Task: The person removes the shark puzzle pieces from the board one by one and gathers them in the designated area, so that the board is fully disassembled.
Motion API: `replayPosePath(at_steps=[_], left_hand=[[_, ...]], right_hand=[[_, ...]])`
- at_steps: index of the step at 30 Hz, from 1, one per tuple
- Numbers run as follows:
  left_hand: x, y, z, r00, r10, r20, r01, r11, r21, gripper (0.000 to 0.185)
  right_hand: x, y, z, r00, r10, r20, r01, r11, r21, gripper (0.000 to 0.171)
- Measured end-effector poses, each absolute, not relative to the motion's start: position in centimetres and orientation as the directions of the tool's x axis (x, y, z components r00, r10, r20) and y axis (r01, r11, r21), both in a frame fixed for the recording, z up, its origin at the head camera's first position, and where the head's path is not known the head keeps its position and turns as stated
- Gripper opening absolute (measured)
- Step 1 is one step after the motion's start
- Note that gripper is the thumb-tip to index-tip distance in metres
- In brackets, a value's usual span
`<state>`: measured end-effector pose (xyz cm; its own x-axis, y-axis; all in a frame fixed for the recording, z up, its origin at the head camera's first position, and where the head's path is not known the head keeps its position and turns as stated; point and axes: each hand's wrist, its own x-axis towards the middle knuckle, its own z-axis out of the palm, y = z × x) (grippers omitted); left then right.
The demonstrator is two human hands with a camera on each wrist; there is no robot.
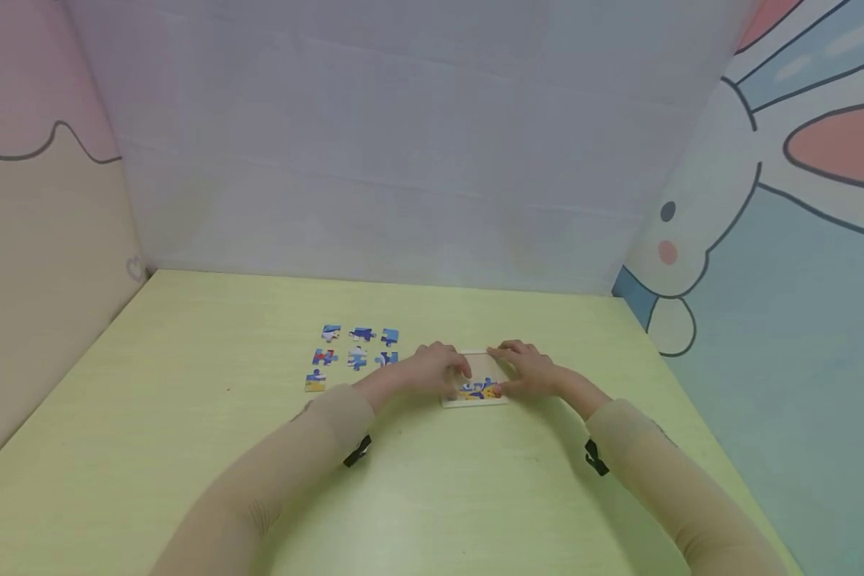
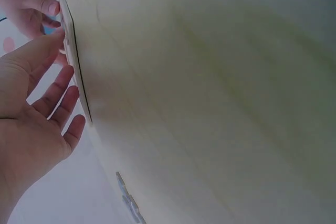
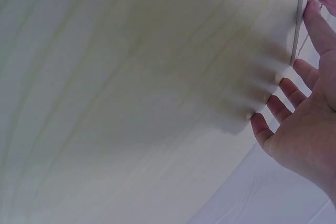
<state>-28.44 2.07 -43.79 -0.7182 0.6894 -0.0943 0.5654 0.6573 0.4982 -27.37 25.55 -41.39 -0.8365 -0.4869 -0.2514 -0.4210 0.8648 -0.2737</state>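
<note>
A small pale puzzle board (image 1: 484, 368) lies flat on the green table (image 1: 187, 416), with a few coloured pieces (image 1: 475, 390) fitted along its near edge. My left hand (image 1: 438, 370) rests on the board's left side, and my right hand (image 1: 527, 373) on its right side with the thumb at the fitted pieces. In the left wrist view my left hand (image 2: 37, 108) has straight fingers and its thumb touches the board's edge (image 2: 73, 61). In the right wrist view my right hand (image 3: 304, 124) is spread, thumb against the board (image 3: 303, 19).
Several loose blue puzzle pieces (image 1: 357, 356) lie in rows on the table just left of my left hand, also seen as the loose pieces (image 2: 128, 203) in the left wrist view. Printed walls enclose the table at back, left and right.
</note>
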Motion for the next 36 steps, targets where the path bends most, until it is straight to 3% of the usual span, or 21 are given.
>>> replayPosePath(at_steps=[16,36], left_hand=[[-29.29,2.70,-44.44,-0.697,0.708,-0.113,0.588,0.654,0.476,0.014],[-28.94,3.05,-44.06,-0.684,0.719,-0.120,0.547,0.615,0.568,0.017]], right_hand=[[-27.50,25.67,-41.87,-0.849,-0.464,-0.253,-0.407,0.880,-0.246,0.075],[-27.70,25.46,-41.82,-0.854,-0.442,-0.273,-0.384,0.891,-0.242,0.073]])
